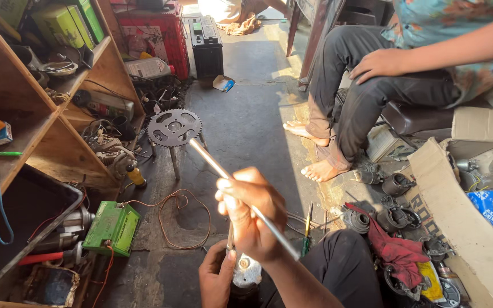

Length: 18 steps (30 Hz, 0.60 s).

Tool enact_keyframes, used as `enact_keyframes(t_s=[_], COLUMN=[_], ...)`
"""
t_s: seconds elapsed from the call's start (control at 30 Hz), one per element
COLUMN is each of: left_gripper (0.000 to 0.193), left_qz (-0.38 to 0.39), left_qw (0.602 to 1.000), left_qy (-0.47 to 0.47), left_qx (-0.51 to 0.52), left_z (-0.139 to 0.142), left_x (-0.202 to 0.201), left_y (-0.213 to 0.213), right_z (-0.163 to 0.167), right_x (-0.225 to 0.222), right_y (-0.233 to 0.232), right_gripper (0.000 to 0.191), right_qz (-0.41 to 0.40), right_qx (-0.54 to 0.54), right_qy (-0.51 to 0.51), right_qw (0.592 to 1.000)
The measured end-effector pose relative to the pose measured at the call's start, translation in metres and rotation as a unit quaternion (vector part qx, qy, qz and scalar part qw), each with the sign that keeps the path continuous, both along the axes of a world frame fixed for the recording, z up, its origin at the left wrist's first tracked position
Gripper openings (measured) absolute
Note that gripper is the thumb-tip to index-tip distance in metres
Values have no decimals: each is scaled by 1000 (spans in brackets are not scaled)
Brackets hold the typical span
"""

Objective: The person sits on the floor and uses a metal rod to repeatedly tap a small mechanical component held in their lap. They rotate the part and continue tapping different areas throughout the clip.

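My right hand point(250, 212) is closed around a long thin metal rod point(212, 162) that slants up to the left, with its lower end sticking out past my wrist. Below it, my left hand point(217, 278) grips a small silvery metal part point(247, 271) near the bottom edge of the view. The two hands are close together, the right one just above the left. What joins the rod and the part is hidden by my fingers.
A toothed sprocket point(174, 127) lies on a small stool. A green box with copper wire point(113, 226) sits left of my hands. Wooden shelves point(41, 131) hold parts. A seated barefoot person point(372, 85) is on the right, beside motor parts point(397, 217), a red rag and cardboard.
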<state>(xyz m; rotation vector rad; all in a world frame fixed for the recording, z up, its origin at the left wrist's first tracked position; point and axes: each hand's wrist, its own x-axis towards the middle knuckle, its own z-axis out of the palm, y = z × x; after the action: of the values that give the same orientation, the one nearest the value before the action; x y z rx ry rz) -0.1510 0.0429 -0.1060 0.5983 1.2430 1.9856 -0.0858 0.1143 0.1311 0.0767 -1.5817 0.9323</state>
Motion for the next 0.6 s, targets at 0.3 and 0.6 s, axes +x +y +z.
enact_keyframes(t_s=[0.3,0.6], left_gripper=[31,30], left_qz=[-5,-6], left_qw=[1000,1000], left_qy=[-6,-4], left_qx=[16,17], left_z=[-4,0], left_x=[3,6], left_y=[1,-1], right_z=[16,-3], right_x=[12,6], right_y=[55,6], right_gripper=[50,38], right_qz=[715,168], right_qx=[-263,-210], right_qy=[-132,4], right_qw=[634,963])
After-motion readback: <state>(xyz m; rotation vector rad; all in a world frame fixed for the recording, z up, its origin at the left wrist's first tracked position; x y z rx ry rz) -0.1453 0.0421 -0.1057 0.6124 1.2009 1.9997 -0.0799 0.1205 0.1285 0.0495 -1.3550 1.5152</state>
